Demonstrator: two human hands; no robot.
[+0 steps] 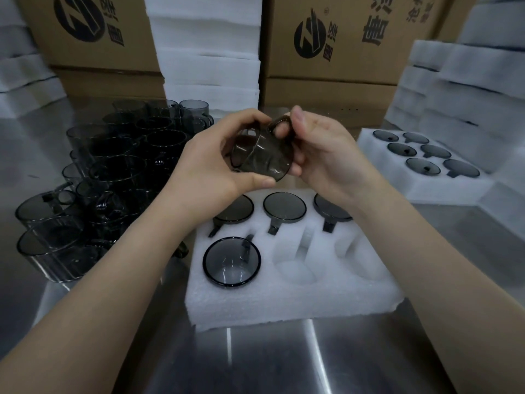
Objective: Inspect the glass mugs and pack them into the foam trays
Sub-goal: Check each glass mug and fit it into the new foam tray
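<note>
Above the far edge of the near foam tray (pixel 284 302), both hands hold one smoky glass mug (pixel 261 155) tilted on its side. The left hand (pixel 210 163) curls around its body and the right hand (pixel 324 155) pinches its handle. In this tray, three packed mugs (pixel 285 207) fill the far row and a fourth mug (pixel 231 261) sits in the near-left pocket. Right of and behind the tray, a second foam tray (pixel 426 191) holds six mugs. To its left crowd the loose mugs (pixel 113 172) on the steel table (pixel 284 359). Behind it rise foam stacks (pixel 210 52) and cardboard boxes (pixel 341 38).
</note>
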